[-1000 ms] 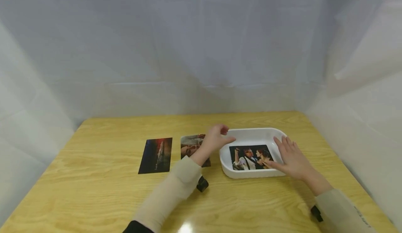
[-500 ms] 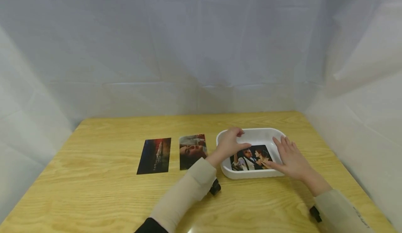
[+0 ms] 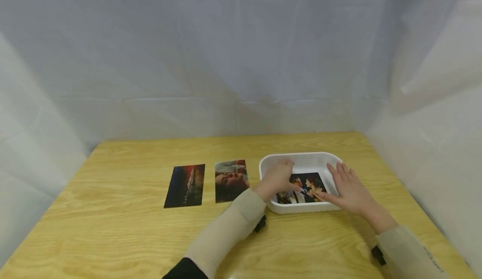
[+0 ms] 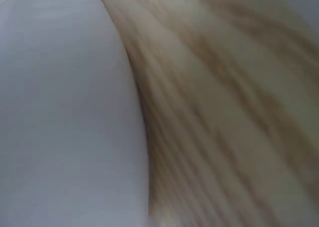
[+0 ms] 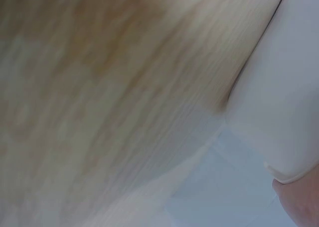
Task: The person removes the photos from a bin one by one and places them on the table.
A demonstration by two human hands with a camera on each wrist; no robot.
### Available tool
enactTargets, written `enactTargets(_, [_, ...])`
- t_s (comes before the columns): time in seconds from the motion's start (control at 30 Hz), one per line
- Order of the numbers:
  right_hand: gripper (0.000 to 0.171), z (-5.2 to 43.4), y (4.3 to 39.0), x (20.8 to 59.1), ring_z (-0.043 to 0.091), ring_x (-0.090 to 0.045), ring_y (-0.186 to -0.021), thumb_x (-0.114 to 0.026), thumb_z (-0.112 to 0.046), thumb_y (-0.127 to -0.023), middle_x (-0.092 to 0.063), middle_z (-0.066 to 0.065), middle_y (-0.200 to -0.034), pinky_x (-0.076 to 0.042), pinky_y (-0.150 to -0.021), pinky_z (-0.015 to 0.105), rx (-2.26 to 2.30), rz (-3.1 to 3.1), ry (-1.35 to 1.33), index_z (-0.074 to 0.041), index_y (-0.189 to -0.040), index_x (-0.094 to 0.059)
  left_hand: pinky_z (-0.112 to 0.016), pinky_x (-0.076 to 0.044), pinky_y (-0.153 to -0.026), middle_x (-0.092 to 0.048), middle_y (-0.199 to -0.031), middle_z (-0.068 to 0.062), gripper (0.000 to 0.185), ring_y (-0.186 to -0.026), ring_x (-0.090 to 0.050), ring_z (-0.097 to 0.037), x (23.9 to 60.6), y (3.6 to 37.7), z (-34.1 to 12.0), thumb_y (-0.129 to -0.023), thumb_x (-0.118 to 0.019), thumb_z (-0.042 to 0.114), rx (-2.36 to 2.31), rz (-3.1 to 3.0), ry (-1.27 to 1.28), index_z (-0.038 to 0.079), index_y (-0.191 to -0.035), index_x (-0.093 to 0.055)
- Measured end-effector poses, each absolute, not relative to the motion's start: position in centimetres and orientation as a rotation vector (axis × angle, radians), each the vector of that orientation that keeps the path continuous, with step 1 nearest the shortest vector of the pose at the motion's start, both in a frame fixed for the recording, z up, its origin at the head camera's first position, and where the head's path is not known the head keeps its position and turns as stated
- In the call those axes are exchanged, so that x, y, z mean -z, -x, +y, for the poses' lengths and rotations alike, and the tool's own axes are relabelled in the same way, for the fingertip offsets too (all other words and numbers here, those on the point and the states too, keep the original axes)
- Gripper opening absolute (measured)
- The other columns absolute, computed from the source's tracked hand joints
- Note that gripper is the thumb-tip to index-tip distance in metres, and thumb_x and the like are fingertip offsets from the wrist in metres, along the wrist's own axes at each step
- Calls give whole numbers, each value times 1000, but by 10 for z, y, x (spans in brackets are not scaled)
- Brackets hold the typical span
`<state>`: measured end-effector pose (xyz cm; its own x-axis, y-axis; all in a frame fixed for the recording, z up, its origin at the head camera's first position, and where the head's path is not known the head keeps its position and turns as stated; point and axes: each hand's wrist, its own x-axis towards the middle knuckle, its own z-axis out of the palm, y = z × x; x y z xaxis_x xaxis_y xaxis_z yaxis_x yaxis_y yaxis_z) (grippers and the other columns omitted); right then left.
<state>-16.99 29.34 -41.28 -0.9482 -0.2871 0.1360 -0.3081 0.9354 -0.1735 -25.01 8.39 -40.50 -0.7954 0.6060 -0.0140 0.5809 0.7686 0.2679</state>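
Left hand (image 3: 278,177) moved into white tray (image 3: 301,158), onto photo (image 3: 306,185).

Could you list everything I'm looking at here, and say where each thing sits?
Wooden table: one, light yellow, fills the foreground.
White tray: one, on the table's right half.
Photo of a couple: one, dark, lying in the tray.
Photo of a face: one, on the table just left of the tray.
Dark photo: one, farthest left.
White sheeting: behind and beside the table.
Left hand: reaching into the tray, over the couple photo's left edge.
Right hand: fingers straight, at the tray's right side.
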Motion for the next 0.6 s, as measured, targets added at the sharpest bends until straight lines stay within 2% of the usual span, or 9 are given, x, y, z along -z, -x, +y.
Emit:
enactTargets(0.27, [89, 294, 168, 412, 48, -8, -125, -53, -50, -81, -11, 37, -135, -9, -97, 57, -302, -2968, -461, 5, -138, -13, -31, -41, -84, -49, -119, -2, 87, -105, -47, -15, 408, 248, 86, -59, -68, 61, -229, 2793, -946, 10, -125, -44])
enactTargets(0.6, [88, 293, 169, 414, 47, -8, -126, -55, -48, -81, -10, 36, -136, -9, -98, 57, -321, -2973, -454, 4, -138, -14, -35, -44, -77, -50, -116, -1, 83, -104, -47, -15, 411, 246, 86, -56, -74, 55, -58, 2745, -888, 16, -124, -48])
